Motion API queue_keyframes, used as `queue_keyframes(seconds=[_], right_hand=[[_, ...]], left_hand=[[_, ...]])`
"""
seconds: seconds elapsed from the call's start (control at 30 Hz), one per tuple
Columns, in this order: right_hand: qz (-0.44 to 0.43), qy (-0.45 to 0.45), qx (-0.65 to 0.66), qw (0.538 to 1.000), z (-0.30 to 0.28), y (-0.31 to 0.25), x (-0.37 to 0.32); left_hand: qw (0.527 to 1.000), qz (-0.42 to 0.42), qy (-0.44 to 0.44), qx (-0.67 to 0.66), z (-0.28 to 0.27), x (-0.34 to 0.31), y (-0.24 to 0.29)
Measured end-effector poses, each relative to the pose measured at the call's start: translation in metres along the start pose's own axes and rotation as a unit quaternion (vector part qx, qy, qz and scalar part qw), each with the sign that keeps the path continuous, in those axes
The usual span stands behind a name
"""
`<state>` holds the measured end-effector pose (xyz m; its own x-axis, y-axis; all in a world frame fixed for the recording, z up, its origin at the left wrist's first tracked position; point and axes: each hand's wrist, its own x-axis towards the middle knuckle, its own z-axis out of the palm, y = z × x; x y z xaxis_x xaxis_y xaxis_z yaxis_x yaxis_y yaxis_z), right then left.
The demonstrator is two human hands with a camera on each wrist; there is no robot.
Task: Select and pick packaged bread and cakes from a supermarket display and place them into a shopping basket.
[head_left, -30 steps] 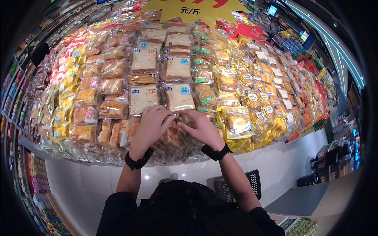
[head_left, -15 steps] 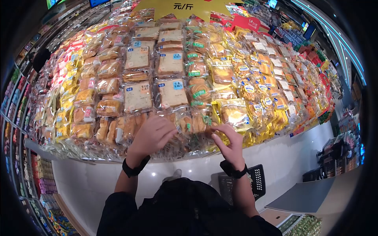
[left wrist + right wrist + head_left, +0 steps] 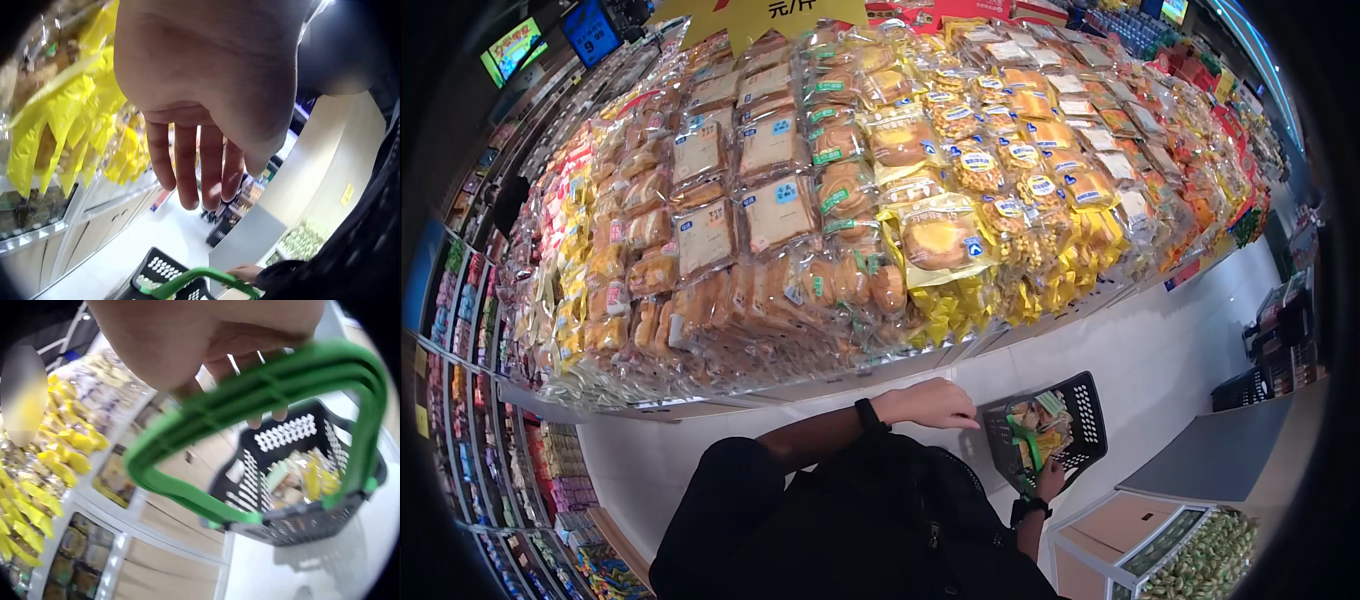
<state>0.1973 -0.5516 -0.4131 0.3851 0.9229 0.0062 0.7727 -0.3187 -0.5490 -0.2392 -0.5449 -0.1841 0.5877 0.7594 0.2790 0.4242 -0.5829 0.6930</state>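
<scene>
My right hand (image 3: 1052, 482) is down at a dark shopping basket (image 3: 1088, 408), its fingers curled round the green handle (image 3: 262, 387). The right wrist view shows the handle raised over the basket, with fingertips showing beyond it. Several wrapped items (image 3: 290, 481) lie inside the basket. In front of my body, my left hand (image 3: 927, 402) hangs away from the bread display and holds nothing. Its fingers (image 3: 186, 165) are loosely extended downward in the left wrist view, apart from the basket below.
A long display of packaged bread (image 3: 775, 215) fills the space ahead, with yellow-wrapped packs (image 3: 940, 240) along its front edge. Pale floor (image 3: 1000, 365) lies between it and me. A counter with green-and-white goods (image 3: 1205, 560) stands low on the right. Shelves (image 3: 470, 330) line the left.
Both hands have left the bread packs at the display's front edge. My right hand has moved down to the basket handle, my left back toward my body. The head view has turned right.
</scene>
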Motion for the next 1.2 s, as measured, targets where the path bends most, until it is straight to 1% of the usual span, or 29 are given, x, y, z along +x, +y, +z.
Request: queue_keyframes(seconds=[0.07, 0.1, 0.13, 0.17, 0.23, 0.27, 0.3, 0.37, 0.4, 0.47, 0.5, 0.53, 0.6, 0.63, 0.67, 0.73, 0.77, 0.8, 0.83, 0.87, 0.9, 0.93, 0.97, 1.0, 1.03, 1.1, 1.13, 1.17, 1.2], right_hand=[[0.034, -0.016, -0.017, 0.999, -0.012, -0.008, -0.010], [0.059, -0.028, -0.040, 0.997, -0.021, -0.018, -0.015], [0.064, -0.028, -0.036, 0.997, -0.031, -0.026, -0.011], [0.064, -0.061, -0.032, 0.996, -0.039, -0.033, -0.008], [0.064, -0.110, 0.002, 0.992, -0.043, -0.023, -0.005], [0.065, -0.111, 0.005, 0.992, -0.044, -0.014, -0.006], [0.075, -0.079, 0.022, 0.994, -0.049, -0.006, -0.011], [0.100, 0.005, 0.028, 0.995, -0.042, 0.026, -0.019], [0.103, 0.005, 0.028, 0.994, -0.042, 0.030, -0.017], [0.098, -0.053, 0.053, 0.992, -0.044, 0.022, -0.017], [0.101, -0.033, 0.086, 0.991, -0.046, 0.011, -0.013], [0.107, -0.033, 0.086, 0.990, -0.039, 0.025, -0.008], [0.052, 0.002, 0.137, 0.989, -0.021, 0.048, 0.003], [0.066, -0.001, 0.175, 0.982, -0.022, 0.049, 0.005], [0.075, 0.003, 0.175, 0.982, -0.022, 0.050, 0.009], [0.090, -0.005, 0.212, 0.973, -0.037, 0.047, 0.013], [0.071, -0.014, 0.221, 0.973, -0.031, 0.045, 0.025], [0.075, -0.007, 0.219, 0.973, -0.045, 0.039, 0.028], [0.117, -0.017, 0.219, 0.968, -0.052, 0.030, 0.038], [0.134, -0.054, 0.163, 0.976, -0.044, 0.034, 0.056], [0.135, -0.017, 0.128, 0.982, -0.039, 0.037, 0.067], [0.146, -0.031, 0.073, 0.986, -0.045, 0.039, 0.078], [0.151, -0.034, 0.034, 0.987, -0.057, 0.038, 0.087], [0.137, -0.068, -0.030, 0.988, -0.048, 0.048, 0.104], [0.136, -0.071, -0.041, 0.987, -0.051, 0.049, 0.114], [0.146, -0.072, -0.056, 0.985, -0.051, 0.054, 0.124], [0.162, -0.084, 0.001, 0.983, -0.048, 0.056, 0.131], [0.176, -0.094, 0.057, 0.978, -0.044, 0.059, 0.140], [0.184, -0.098, 0.052, 0.977, -0.050, 0.059, 0.146]], left_hand=[[0.992, -0.053, -0.111, 0.015, 0.029, 0.014, -0.012], [0.991, -0.056, -0.120, 0.017, 0.042, 0.022, -0.014], [0.987, -0.079, -0.139, 0.000, 0.054, 0.034, -0.015], [0.982, -0.102, -0.158, -0.017, 0.065, 0.046, -0.017], [0.979, -0.096, -0.177, -0.013, 0.093, 0.063, -0.025], [0.978, -0.091, -0.187, -0.014, 0.107, 0.072, -0.030], [0.978, -0.091, -0.189, -0.014, 0.117, 0.084, -0.031], [0.969, -0.074, -0.237, 0.014, 0.132, 0.108, -0.034], [0.968, -0.074, -0.239, 0.013, 0.137, 0.119, -0.035], [0.966, -0.086, -0.243, 0.015, 0.143, 0.141, -0.036], [0.953, -0.093, -0.287, 0.027, 0.149, 0.156, -0.039], [0.951, -0.092, -0.292, 0.025, 0.165, 0.162, -0.043], [0.973, 0.038, -0.205, 0.097, 0.198, 0.172, -0.050], [0.961, 0.035, -0.261, 0.090, 0.211, 0.179, -0.053], [0.958, 0.040, -0.269, 0.087, 0.224, 0.183, -0.058], [0.946, 0.094, -0.275, 0.142, 0.261, 0.186, -0.065], [0.958, 0.051, -0.265, 0.099, 0.261, 0.193, -0.062], [0.958, 0.022, -0.273, 0.082, 0.277, 0.199, -0.061], [0.975, 0.090, -0.178, 0.096, 0.289, 0.204, -0.067], [0.976, 0.076, -0.195, 0.065, 0.311, 0.206, -0.091], [0.968, 0.097, -0.198, 0.121, 0.317, 0.219, -0.092], [0.970, 0.102, -0.179, 0.130, 0.316, 0.230, -0.087], [0.962, 0.075, -0.221, 0.143, 0.319, 0.246, -0.075], [0.951, 0.033, -0.252, 0.176, 0.318, 0.262, -0.071], [0.948, 0.058, -0.270, 0.160, 0.323, 0.277, -0.073], [0.920, -0.023, -0.352, 0.170, 0.330, 0.308, -0.076], [0.919, -0.015, -0.357, 0.165, 0.334, 0.327, -0.076], [0.880, -0.060, -0.442, 0.162, 0.336, 0.345, -0.078], [0.832, -0.111, -0.522, 0.155, 0.342, 0.355, -0.080]])
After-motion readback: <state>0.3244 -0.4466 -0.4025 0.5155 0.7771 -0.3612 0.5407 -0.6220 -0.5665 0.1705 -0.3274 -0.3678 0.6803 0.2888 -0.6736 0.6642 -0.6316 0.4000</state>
